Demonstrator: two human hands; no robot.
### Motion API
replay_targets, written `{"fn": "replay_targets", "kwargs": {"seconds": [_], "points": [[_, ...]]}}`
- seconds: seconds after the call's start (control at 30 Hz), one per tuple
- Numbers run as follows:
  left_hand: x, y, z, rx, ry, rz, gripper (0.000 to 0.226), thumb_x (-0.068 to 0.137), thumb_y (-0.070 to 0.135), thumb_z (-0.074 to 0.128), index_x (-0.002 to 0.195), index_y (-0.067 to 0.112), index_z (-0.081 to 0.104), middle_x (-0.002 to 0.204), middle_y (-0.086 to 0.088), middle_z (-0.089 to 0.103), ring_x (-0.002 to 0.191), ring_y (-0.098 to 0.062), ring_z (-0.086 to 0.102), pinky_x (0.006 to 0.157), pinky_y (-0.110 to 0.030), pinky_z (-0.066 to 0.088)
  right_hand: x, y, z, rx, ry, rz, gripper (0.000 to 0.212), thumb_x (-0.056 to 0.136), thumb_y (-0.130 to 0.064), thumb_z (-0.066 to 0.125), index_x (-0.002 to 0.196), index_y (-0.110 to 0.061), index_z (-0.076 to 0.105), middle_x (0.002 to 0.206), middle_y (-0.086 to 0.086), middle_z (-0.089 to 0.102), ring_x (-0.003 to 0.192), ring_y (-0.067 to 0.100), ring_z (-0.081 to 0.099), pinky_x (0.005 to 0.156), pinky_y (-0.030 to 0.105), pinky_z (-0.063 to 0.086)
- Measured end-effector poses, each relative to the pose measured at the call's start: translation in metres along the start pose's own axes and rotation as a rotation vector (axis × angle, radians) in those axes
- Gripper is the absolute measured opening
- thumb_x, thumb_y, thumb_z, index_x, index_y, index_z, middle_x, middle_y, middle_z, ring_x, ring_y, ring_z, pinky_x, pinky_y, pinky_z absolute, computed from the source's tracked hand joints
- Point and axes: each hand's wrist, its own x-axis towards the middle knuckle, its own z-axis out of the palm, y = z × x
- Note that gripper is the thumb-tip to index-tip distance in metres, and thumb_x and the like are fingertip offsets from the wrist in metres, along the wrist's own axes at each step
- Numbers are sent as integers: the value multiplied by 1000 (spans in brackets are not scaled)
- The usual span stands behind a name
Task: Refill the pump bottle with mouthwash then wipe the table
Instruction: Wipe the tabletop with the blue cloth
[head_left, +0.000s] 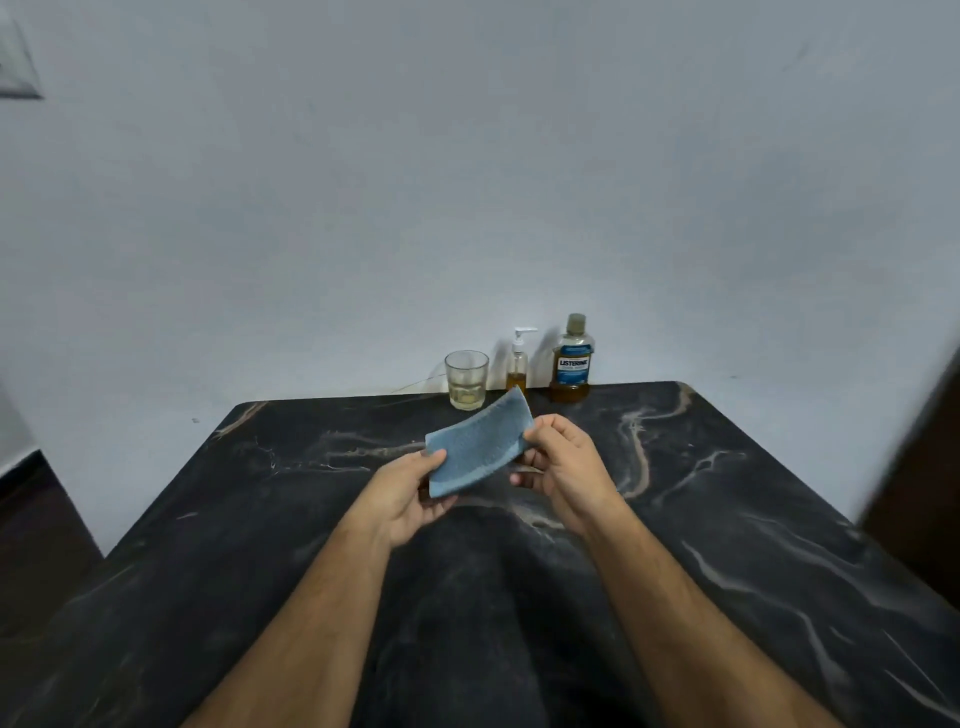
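- The left hand pinches the near-left corner of the blue cloth, thumb on top and fingers curled underneath.
- The right hand grips the cloth's right edge, thumb and curled fingers closing on the fabric, so the cloth hangs stretched between the two hands — held clear of the table, not yet touching it.
- The cloth looks folded into a narrow strip, its far corner tipped up toward the wall.
- Judging by this, the pouring looks finished and the step in hand is readying the cloth for wiping.
- To do it well, the fold wants to be flat and thick enough to give a firm pad under the palm; a loose corner would drag and smear rather than lift.
- One hand should then take the cloth alone, press it flat with fingers spread, and draw it in overlapping strokes across the dark marble top.
- The pump bottle stands upright at the far edge against the wall, pump head on, amber liquid in its lower part.
- Just beside it on the right stands the mouthwash bottle, cap on; on the left, a glass with a little pale liquid.
- Wiping should likely start near those three, where drips would fall — yet any spill is too hard to make out on the dark veined surface.
- Strokes near the back need care: a swipe could knock the tall, light pump bottle over.
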Motion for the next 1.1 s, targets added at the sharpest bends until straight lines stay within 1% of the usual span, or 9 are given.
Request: {"fn": "replay_targets", "kwargs": {"seconds": [0.17,0.2,0.27,0.37,0.5,0.67,0.83,1.03,1.1], "points": [[-42,-25,18,57,-23,97,23,93,3,57,115,11,60,108,-10,68,96,-23,66,72,-38,55,-57,5,-28,97,23,33,13,92,3,47,91,-9,51,94,15,61,74,20,67,66,36,56],[-48,-29,19,63,-23,107,28,92,2,59,119,9,59,113,-12,68,99,-25,66,71,-38,56,-66,8,-33,123,18,62,9,93,-3,50,99,-9,53,99,15,60,80,23,67,68,37,56],[-63,-37,21,102,-27,134,28,91,2,60,118,9,60,114,-13,68,98,-24,67,68,-36,56,-81,11,-40,127,-8,153,31,92,-27,62,118,-12,56,106,12,61,90,24,67,71,39,57],[-85,-47,23,198,-61,186,23,90,1,62,111,9,62,108,-11,69,93,-22,69,68,-36,56,-100,11,-47,-8,-51,291,49,81,-50,68,119,-19,62,107,8,66,98,24,66,73,41,57],[-105,-60,20,298,-69,288,27,87,0,66,114,6,62,100,-7,73,91,-18,71,71,-33,57,-115,16,-52,-90,-110,345,37,83,-25,73,118,-14,64,104,9,70,92,24,69,66,41,60],[-122,-68,1,405,-4,367,16,90,12,67,105,19,66,94,3,75,89,-11,70,78,-32,56,-125,26,-45,-85,47,173,20,94,-1,58,114,-2,64,106,15,69,85,22,67,65,30,59],[-127,-67,-42,465,230,545,10,92,16,65,93,26,67,96,1,75,95,-9,70,79,-27,51,-136,38,-37,-732,209,-155,18,98,-12,51,108,-16,66,98,1,66,88,14,60,62,15,43],[-129,-71,-102,588,428,678,7,89,23,68,88,29,71,90,3,76,89,-8,70,81,-26,52,-172,67,-17,-1053,47,-409,38,93,-1,52,128,-14,60,112,6,70,101,24,64,84,32,47],[-129,-73,-120,632,474,685,5,88,27,68,87,30,71,88,5,75,89,-10,70,83,-28,53,-185,80,-17,-1166,-103,-385,49,86,5,52,133,-10,58,133,11,63,123,28,58,103,32,43]]}}
